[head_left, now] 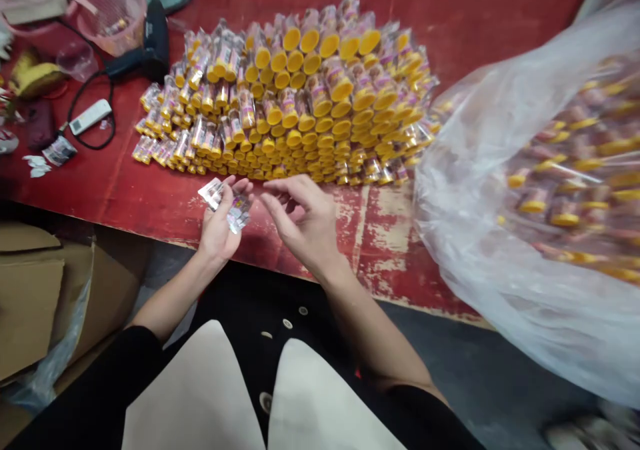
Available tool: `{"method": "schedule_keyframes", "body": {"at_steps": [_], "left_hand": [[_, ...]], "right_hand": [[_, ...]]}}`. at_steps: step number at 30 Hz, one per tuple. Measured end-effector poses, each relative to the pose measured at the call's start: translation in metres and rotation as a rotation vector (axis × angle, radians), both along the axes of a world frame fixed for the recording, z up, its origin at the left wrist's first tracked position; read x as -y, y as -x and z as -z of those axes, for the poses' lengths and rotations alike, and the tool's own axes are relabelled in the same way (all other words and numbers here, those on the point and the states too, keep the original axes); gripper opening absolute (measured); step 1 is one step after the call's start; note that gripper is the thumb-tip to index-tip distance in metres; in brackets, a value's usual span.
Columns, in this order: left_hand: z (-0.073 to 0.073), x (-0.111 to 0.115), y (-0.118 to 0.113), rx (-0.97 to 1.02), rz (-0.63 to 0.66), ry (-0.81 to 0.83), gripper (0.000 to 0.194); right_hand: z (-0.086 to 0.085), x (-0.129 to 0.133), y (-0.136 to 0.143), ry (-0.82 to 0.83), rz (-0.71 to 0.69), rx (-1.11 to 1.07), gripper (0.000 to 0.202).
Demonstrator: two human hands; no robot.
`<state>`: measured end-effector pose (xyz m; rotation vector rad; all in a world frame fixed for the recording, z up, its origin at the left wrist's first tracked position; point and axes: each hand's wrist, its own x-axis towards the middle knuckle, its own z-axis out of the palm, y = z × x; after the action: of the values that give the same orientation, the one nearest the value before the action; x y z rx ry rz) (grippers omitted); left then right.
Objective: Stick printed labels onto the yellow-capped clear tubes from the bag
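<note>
Labels (pixel 227 203) sitting pinched in my left hand (pixel 219 227) over the table edge (pixel 385 237) | right hand (pixel 303 220) hovering open, reaching to peel one | next: a careful fingertip pinch

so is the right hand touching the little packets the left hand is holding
Apart. The head view shows red table between the right hand, fingers spread, and the small shiny packets gripped in the left hand.
</note>
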<state>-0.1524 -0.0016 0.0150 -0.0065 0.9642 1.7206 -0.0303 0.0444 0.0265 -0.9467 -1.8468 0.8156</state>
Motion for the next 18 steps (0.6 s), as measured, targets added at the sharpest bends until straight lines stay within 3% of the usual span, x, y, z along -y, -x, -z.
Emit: {"method": "schedule_keyframes", "body": {"at_steps": [2,4,8,11,14,16,18], "left_hand": [[0.0,-0.002,-0.02,0.042,0.128,-0.013,0.007],[0.003,-0.005,-0.042,0.045,0.242,0.01,0.011],[0.013,-0.013,-0.09,-0.055,0.287,0.128,0.033],[0.021,-0.024,-0.125,-0.145,0.279,0.138,0.044],[0.022,-0.032,-0.155,-0.207,0.347,0.152,0.05],[0.02,-0.032,-0.169,-0.236,0.42,0.165,0.051],[0.017,-0.03,-0.178,-0.244,0.549,0.157,0.048]], "right_hand": [[0.016,0.02,-0.017,0.2,0.023,-0.077,0.021],[0.029,0.03,-0.032,0.272,0.132,-0.123,0.022],[0.033,0.033,-0.075,0.203,0.256,-0.009,0.02],[0.026,0.023,-0.135,0.155,0.222,0.133,0.023],[0.028,-0.015,-0.227,0.008,0.424,0.284,0.021],[0.038,-0.057,-0.295,-0.134,0.694,0.318,0.023],[0.053,-0.105,-0.35,-0.157,0.778,0.289,0.034]]}}
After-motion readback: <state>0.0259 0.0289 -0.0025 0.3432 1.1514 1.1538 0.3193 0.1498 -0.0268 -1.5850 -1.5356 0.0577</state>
